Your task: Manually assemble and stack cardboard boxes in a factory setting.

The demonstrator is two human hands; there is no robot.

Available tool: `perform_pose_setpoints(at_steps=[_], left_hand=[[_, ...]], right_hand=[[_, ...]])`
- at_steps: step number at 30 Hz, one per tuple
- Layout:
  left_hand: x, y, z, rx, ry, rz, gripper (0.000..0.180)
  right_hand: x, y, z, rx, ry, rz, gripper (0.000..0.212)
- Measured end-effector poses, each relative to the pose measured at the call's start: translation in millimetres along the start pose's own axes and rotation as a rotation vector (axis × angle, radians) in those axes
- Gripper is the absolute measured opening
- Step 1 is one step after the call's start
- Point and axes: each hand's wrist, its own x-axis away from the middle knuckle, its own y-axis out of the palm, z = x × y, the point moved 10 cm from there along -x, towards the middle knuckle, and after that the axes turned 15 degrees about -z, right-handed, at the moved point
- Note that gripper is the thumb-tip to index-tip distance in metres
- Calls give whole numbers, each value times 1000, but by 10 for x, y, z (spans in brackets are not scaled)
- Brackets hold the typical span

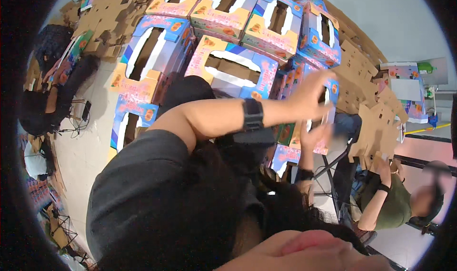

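Observation:
My left hand [309, 98] reaches across to the right, a black band on its wrist. Its fingers are apart, slightly smeared by motion, above a blue and pink printed carton [297, 78] with a cut-out top. Just below it, my right hand [315, 138] points upward over the same carton, fingers spread and partly blurred. Nothing shows in either hand; whether they touch the carton I cannot tell. Left of my hands lies another printed carton [269, 76], yellow and blue, with a long slot edged in white.
More printed cartons [272, 26] stand in rows at the back, with another carton [147, 57] on the left. Flattened brown cardboard [354, 73] leans at the right. A co-worker in a green shirt [392, 202] holds a cardboard sheet [376, 133]. Cables [78, 118] lie on the left floor.

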Motion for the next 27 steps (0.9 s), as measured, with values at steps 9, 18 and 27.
perform_pose_setpoints(at_steps=[9, 18, 27], left_hand=[[659, -1321, -1146, 319, -352, 508, 54], [614, -1309, -200, 111, -266, 16, 46], [662, -1056, -651, 567, -459, -146, 45]], right_hand=[[-1570, 1520, -1460, 547, -337, -924, 79], [-2445, 2455, -2160, 454, -247, -886, 88], [-2801, 2831, -2397, 344, -174, -539, 86]])
